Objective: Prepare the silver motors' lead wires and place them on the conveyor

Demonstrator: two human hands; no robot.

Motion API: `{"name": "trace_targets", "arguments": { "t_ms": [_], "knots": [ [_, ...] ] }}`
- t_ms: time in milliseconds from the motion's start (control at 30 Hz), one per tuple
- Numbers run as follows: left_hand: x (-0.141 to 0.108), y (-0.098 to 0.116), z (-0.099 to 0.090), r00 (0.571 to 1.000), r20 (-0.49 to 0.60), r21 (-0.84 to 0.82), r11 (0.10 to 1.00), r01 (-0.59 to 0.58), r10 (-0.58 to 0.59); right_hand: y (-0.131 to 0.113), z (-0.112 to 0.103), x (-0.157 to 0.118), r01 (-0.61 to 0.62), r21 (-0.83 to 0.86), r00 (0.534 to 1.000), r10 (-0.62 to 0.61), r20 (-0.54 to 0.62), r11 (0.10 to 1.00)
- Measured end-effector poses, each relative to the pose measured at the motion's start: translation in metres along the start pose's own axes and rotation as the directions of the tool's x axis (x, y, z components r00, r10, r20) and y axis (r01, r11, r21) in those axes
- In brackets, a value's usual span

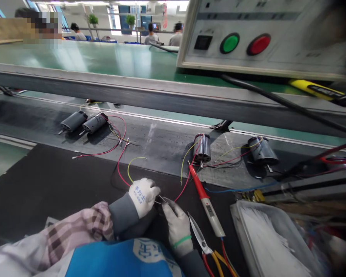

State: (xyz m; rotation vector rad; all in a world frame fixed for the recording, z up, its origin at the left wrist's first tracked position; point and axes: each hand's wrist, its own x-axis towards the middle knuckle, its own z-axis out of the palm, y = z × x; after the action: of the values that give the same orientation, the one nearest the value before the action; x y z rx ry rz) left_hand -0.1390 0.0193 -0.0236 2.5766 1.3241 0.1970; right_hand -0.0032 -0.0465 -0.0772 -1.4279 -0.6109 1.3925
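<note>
My left hand (143, 197), in a white glove, is closed with its fingertips pinched on something dark and small. Close against it, my right hand (177, 221), also gloved, is closed on what looks like a thin pale strip between the fingertips. A red wire (122, 171) and a yellow-green wire (128, 169) run up from beside my left hand; another red wire (184, 188) leads from my fingertips toward a silver motor (202, 148). What exactly the fingers hold is too small to name. Right of my right hand lie a red-tipped probe (210, 211) and scissors (200, 234).
Two motors (73, 121) (95, 123) rest at the left of the grey belt, and one more (263, 151) at the right. A clear bin (239, 223) with white strips stands at the lower right. Above is a green shelf (103, 57) with a control box (190, 57). People sit far back.
</note>
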Motion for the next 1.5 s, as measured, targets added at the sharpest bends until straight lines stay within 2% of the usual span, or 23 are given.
{"name": "trace_targets", "arguments": {
  "t_ms": [167,233,300,400,467,600,700,833,933,967,1033,1100,1133,1200,1233,1300,1367,1433,1500],
  "knots": [
    [0.008,0.01,0.008,0.985,0.051,0.06,0.984,-0.166,0.163,-0.005,0.002,0.003,0.017,-0.089,1.0,-0.016,0.019,0.996],
    [0.011,0.012,0.011,0.97,0.078,0.023,0.972,-0.234,0.231,-0.011,0.001,0.004,0.024,-0.138,0.999,-0.02,0.036,0.99],
    [0.009,0.009,0.011,0.97,0.058,-0.054,0.971,-0.233,0.236,-0.018,-0.001,0.005,0.037,-0.209,0.996,-0.018,0.092,0.977],
    [-0.003,-0.002,0.011,0.997,-0.008,-0.159,0.984,-0.075,0.075,-0.028,-0.007,0.006,0.104,-0.341,0.982,-0.043,0.183,0.934],
    [-0.015,-0.008,0.013,0.998,-0.002,-0.188,0.98,0.066,-0.067,-0.033,-0.009,0.006,0.153,-0.472,0.982,-0.08,0.171,0.868],
    [-0.029,-0.007,0.024,0.966,0.026,-0.29,0.922,0.254,-0.258,-0.043,-0.006,0.007,0.198,-0.678,0.98,-0.161,0.118,0.708],
    [-0.031,0.002,0.033,0.924,0.002,-0.436,0.831,0.345,-0.382,-0.051,-0.01,0.012,0.249,-0.706,0.962,-0.251,0.103,0.663],
    [-0.03,0.01,0.038,0.9,0.007,-0.523,0.765,0.375,-0.436,-0.059,-0.026,0.021,0.238,-0.662,0.931,-0.361,-0.054,0.711],
    [-0.03,0.012,0.037,0.897,-0.002,-0.538,0.756,0.372,-0.442,-0.062,-0.019,0.025,0.24,-0.509,0.941,-0.326,-0.085,0.826],
    [-0.03,0.012,0.037,0.895,-0.005,-0.54,0.754,0.374,-0.447,-0.062,-0.011,0.026,0.226,-0.406,0.957,-0.279,-0.076,0.885],
    [-0.03,0.012,0.036,0.893,-0.003,-0.534,0.755,0.38,-0.451,-0.064,0.012,0.026,0.113,-0.117,0.993,-0.117,-0.03,0.987],
    [-0.03,0.012,0.037,0.898,0.003,-0.522,0.765,0.377,-0.441,-0.064,0.031,0.025,-0.046,0.116,0.998,0.039,0.056,0.992],
    [-0.03,0.013,0.037,0.902,0.0,-0.517,0.772,0.37,-0.432,-0.064,0.036,0.025,-0.108,0.174,0.991,0.093,0.092,0.979],
    [-0.029,0.014,0.038,0.922,-0.01,-0.495,0.803,0.333,-0.388,-0.06,0.033,0.024,-0.165,0.206,0.984,0.149,0.094,0.964],
    [-0.029,0.016,0.039,0.945,0.0,-0.467,0.836,0.289,-0.327,-0.058,0.026,0.023,-0.175,0.2,0.984,0.165,0.068,0.964],
    [-0.027,0.021,0.039,0.988,0.069,-0.369,0.917,0.152,-0.136,-0.054,0.013,0.023,-0.203,0.195,0.978,0.208,-0.003,0.96],
    [-0.026,0.026,0.037,0.982,0.187,-0.249,0.968,0.011,0.037,-0.053,0.01,0.025,-0.233,0.176,0.969,0.244,-0.044,0.956],
    [-0.024,0.028,0.034,0.961,0.265,-0.165,0.986,-0.031,0.075,-0.057,0.025,0.028,-0.259,0.147,0.964,0.265,-0.021,0.955],
    [-0.023,0.026,0.03,0.959,0.284,-0.115,0.993,0.006,0.028,-0.063,0.052,0.033,-0.262,0.12,0.965,0.26,0.034,0.958]
  ]
}}
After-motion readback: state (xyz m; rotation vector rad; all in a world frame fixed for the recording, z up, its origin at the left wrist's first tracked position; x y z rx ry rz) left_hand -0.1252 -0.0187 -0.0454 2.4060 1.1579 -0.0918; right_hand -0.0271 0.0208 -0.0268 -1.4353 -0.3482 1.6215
